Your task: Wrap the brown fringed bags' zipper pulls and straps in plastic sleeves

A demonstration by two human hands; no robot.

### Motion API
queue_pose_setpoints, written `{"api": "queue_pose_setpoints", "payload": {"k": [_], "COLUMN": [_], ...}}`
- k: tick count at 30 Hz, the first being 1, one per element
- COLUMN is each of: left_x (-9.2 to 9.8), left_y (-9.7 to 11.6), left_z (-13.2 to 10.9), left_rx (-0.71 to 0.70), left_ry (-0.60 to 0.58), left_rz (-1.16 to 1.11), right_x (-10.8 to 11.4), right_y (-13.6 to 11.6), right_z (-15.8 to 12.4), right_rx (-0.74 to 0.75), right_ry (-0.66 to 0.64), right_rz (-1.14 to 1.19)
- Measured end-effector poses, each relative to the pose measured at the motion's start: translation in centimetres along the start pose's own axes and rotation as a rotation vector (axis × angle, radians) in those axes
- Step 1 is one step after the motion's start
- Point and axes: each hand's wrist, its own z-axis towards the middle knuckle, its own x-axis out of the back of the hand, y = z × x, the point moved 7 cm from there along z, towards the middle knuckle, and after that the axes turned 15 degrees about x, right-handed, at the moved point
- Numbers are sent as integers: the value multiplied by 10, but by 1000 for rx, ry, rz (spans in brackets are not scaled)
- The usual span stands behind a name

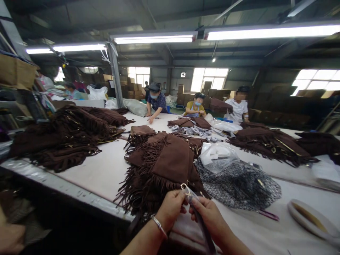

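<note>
My left hand, with a silver bangle on the wrist, is closed in a pinch on a metal clasp at the end of a dark brown strap. My right hand is closed round the same strap just below the clasp. Both hands hover at the near edge of the white table. Right behind them lies a brown fringed suede bag, with its fringe hanging toward me.
Piles of brown fringed bags lie at left and right. A clear plastic bag and patterned lining fabric lie beside my hands. A white oval dish is at right. Three masked people work at the far side.
</note>
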Motion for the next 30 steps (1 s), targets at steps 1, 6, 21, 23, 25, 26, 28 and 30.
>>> {"api": "queue_pose_setpoints", "payload": {"k": [1, 6, 21, 23, 25, 26, 28, 30], "left_x": [3, 20, 36, 37, 34, 31, 26, 20], "left_y": [1, 12, 26, 24, 20, 16, 5, -12], "left_z": [-2, -15, -10, -9, -11, -12, -18, -23], "left_rx": [-28, -182, -263, -231, -233, -245, -249, -178], "left_ry": [6, 187, 517, 534, 494, 455, 372, 311], "left_rz": [60, 277, 282, 228, 155, 105, -7, -106], "right_x": [0, 2, -21, -17, -12, -11, -9, -8], "right_y": [2, 6, -35, -34, -32, -31, -27, -23], "right_z": [-1, -1, 53, 58, 61, 62, 61, 59], "right_rx": [-7, 2, 298, 260, 226, 216, 198, 171], "right_ry": [-5, -31, 8, 51, 82, 92, 100, 111], "right_rz": [-7, -46, -556, -615, -636, -637, -622, -581]}}
